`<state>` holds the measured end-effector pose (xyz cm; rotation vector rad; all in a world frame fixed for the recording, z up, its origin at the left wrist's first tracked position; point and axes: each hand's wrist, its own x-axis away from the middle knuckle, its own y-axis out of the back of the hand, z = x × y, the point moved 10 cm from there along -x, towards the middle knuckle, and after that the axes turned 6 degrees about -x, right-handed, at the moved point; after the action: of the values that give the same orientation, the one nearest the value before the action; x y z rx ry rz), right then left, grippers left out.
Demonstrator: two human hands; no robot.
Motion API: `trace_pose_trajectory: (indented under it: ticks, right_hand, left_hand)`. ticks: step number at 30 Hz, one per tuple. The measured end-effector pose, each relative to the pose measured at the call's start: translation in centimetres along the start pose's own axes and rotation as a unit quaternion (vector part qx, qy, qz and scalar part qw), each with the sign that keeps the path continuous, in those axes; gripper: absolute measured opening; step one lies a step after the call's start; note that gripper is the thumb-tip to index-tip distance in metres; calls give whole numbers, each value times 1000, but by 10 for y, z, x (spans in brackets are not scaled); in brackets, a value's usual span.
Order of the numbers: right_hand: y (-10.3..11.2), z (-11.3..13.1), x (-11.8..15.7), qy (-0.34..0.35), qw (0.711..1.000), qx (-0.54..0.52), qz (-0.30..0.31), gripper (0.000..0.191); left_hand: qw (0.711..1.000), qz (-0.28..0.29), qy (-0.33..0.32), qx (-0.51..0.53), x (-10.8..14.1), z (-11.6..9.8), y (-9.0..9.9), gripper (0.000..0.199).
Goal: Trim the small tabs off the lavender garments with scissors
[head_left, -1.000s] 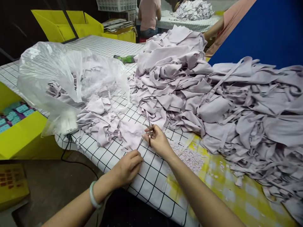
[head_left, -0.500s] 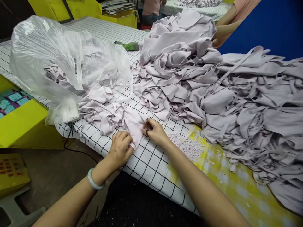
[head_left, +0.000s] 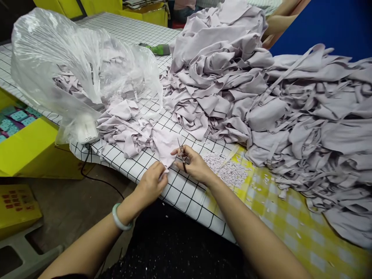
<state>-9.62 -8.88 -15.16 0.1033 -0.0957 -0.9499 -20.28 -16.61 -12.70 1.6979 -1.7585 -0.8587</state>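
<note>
Near the table's front edge, my left hand [head_left: 152, 180] is closed on the lower corner of a pale lilac fabric piece [head_left: 165, 144]. My right hand [head_left: 194, 166] holds a small pair of scissors [head_left: 181, 151], fingers through the handles and blades pointing up and away, just right of that piece. The fabric piece stretches from my left hand back to a loose heap of like pieces [head_left: 124, 128]. To the right of my right hand lies a scatter of tiny fabric snippets [head_left: 229, 170].
A large pile of lilac fabric [head_left: 217, 73] rises behind and to the right. A clear plastic bag [head_left: 58, 58] bulges at left, beside a white power strip [head_left: 87, 130] with a black cable. A green-handled tool [head_left: 159, 49] lies farther back. Another person's arm [head_left: 280, 23] shows behind the pile.
My left hand has moved slightly right and toward me, drawing the fabric corner along. My right hand has turned, so the scissors' blades now show, pointing up. The view has tilted down a little.
</note>
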Motion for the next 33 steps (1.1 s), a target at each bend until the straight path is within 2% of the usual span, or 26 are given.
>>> trace_pose_trajectory:
  ticks: [2, 4, 7, 9, 12, 15, 18, 21, 23, 25, 27, 28, 30, 33]
  right_hand:
    - [-7, 9, 2, 23, 999, -19, 32, 26]
    - [-10, 14, -1, 33, 998, -36, 25, 24]
    - [-3, 21, -15, 28, 995, -92, -31, 18]
    - [4, 28, -23, 22, 987, -146, -56, 25]
    - [16, 42, -26, 12, 976, -205, -74, 36]
    - [36, 54, -23, 18, 968, -224, -112, 36]
    - [41, 62, -23, 19, 961, -253, -105, 33]
    - [18, 67, -27, 5, 950, -305, -58, 36]
    - [-8, 63, -25, -17, 940, -339, -28, 39]
    - [-31, 52, -15, -45, 933, -358, -13, 40]
    - [-36, 37, 2, -73, 936, -343, -27, 43]
    - [-29, 30, 13, -81, 945, -314, -48, 44]
    - [0, 24, 38, -83, 971, -198, -103, 42]
    - [46, 38, 75, -50, 986, 48, -150, 36]
  left_hand:
    - [991, 35, 28, 130, 2, -6, 5, 14]
    - [970, 79, 48, 226, 9, -15, 14, 16]
    - [962, 125, 68, 234, 20, -21, 20, 20]
    - [950, 139, 108, 258, 24, -12, 13, 27]
    - [938, 108, 130, 304, 20, -1, 8, 35]
    - [958, 69, 79, 267, 13, -13, 26, 33]
    - [975, 60, 2, 215, 10, -45, 56, 30]
    - [981, 2, -100, 168, 3, -85, 90, 23]
    - [974, -41, -138, 172, -4, -100, 100, 23]
    - [959, -46, -121, 251, -16, -99, 90, 28]
    - [934, -23, -66, 351, -28, -85, 65, 33]
    - [922, -16, -35, 385, -31, -77, 52, 34]
    - [912, 0, 4, 411, -34, -65, 27, 36]
    - [910, 29, 4, 413, -31, -63, 0, 34]
